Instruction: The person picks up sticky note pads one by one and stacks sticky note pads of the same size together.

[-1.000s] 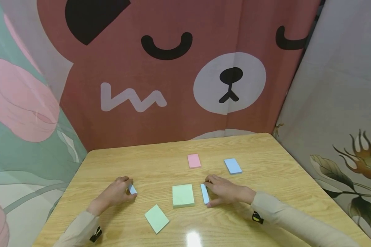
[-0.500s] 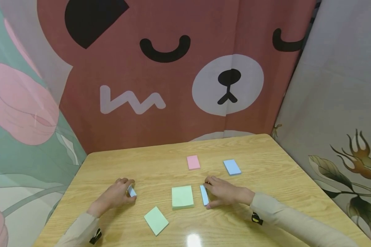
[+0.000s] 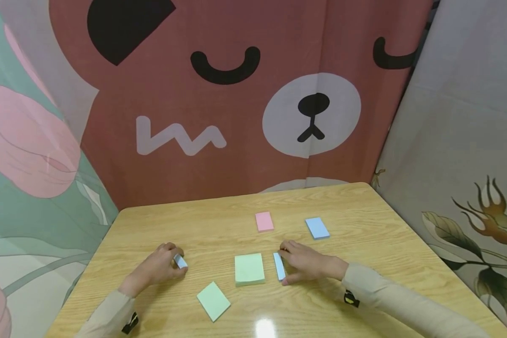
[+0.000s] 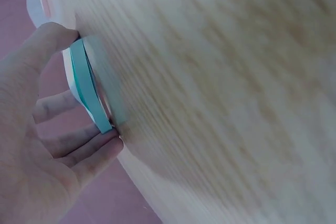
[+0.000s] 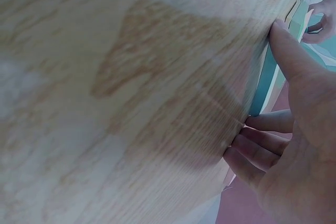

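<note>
On the left of the table, my left hand grips a small light-blue sticky note pad by its ends, thumb at one end and fingertips at the other. Up close in the left wrist view, the pad is bowed and its sheets part a little. My right hand holds another light-blue sticky note pad between thumb and fingers, at the tabletop. This pad stands just right of a square green sticky note pad. In the right wrist view, its edge shows between thumb and forefinger.
A smaller green pad lies slantwise near the front, between the hands. Farther back are a pink pad and a flat blue pad. The wooden table ends at a curtain with a printed bear.
The head view has shifted slightly. The pad in my left hand has tilted a little; my right hand and its pad stay in place.
</note>
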A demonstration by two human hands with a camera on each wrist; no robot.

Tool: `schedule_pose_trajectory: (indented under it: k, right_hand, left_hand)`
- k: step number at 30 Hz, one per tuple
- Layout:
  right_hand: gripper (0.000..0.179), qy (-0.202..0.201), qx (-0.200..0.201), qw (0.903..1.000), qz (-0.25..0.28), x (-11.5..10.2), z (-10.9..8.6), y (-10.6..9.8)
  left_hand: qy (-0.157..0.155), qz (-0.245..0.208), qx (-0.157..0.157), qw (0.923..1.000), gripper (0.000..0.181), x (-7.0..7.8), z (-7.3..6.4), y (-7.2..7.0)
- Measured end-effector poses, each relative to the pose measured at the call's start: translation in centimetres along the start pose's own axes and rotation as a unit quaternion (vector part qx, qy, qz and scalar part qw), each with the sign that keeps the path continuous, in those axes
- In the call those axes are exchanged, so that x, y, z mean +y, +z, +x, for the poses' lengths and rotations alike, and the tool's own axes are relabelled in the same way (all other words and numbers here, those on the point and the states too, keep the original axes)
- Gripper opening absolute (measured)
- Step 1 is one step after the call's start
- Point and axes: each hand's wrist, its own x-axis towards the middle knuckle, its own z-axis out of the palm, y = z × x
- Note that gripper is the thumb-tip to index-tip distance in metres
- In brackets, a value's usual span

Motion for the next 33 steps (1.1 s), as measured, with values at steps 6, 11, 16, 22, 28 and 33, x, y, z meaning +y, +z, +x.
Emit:
schedule_pose_trajectory:
  k: [6, 11, 16, 22, 28, 33]
  right_hand:
    - [0.082, 0.004, -0.001, 1.0, -0.001, 0.0, 0.07, 0.02]
    - [0.083, 0.008, -0.002, 1.0, -0.001, 0.04, 0.08, 0.05]
    - [0.084, 0.011, -0.004, 0.9999, 0.001, 0.15, 0.1, 0.23]
    - [0.084, 0.01, -0.006, 0.9999, 0.0, 0.19, 0.08, 0.17]
    - [0.084, 0.011, -0.004, 0.9999, 0.001, 0.14, 0.1, 0.12]
    - [0.084, 0.013, -0.008, 0.9999, 0.004, 0.1, 0.1, 0.17]
  left_hand:
    - [-0.009, -0.014, -0.005, 0.9999, 0.039, 0.17, 0.0, -0.37]
    - [0.0, -0.01, -0.002, 0.9999, 0.035, 0.22, 0.11, -0.45]
    - [0.035, 0.004, 0.012, 0.9993, 0.033, -0.12, 0.0, -0.08]
    - [0.047, 0.006, 0.02, 0.9987, 0.029, -0.07, -0.07, -0.19]
    - [0.049, -0.004, 0.017, 0.9986, 0.03, -0.08, -0.01, -0.42]
    - [0.052, -0.019, 0.013, 0.9984, 0.033, -0.28, -0.04, -0.3]
